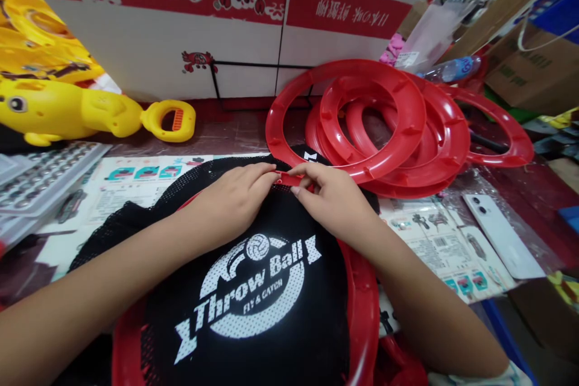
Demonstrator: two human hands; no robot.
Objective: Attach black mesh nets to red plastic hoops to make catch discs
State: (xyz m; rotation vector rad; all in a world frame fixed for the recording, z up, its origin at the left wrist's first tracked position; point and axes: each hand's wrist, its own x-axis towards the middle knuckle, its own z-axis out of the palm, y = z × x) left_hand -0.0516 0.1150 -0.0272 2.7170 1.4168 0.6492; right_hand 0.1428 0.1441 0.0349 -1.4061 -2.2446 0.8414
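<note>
A black mesh net (253, 211) printed "Throw Ball Fly & Catch" in white lies across a red plastic ring (362, 313) in front of me. Part of the ring's far rim shows red between my hands. My left hand (239, 190) has its fingers and thumb closed over the net's edge at that rim. Just to the right, my right hand (323, 193) pinches the same edge, thumb against bent fingers. The fingertips of both hands are close together, and what lies beneath them is partly hidden. Loose mesh bunches out to the left under my left forearm.
Several red rings (407, 163) are piled behind my right hand. A yellow animal-shaped toy (90, 110) lies at the left, above a tray of shiny round pieces (49, 178). A white phone (502, 232) rests at the right. Large white cartons (244, 36) stand at the back.
</note>
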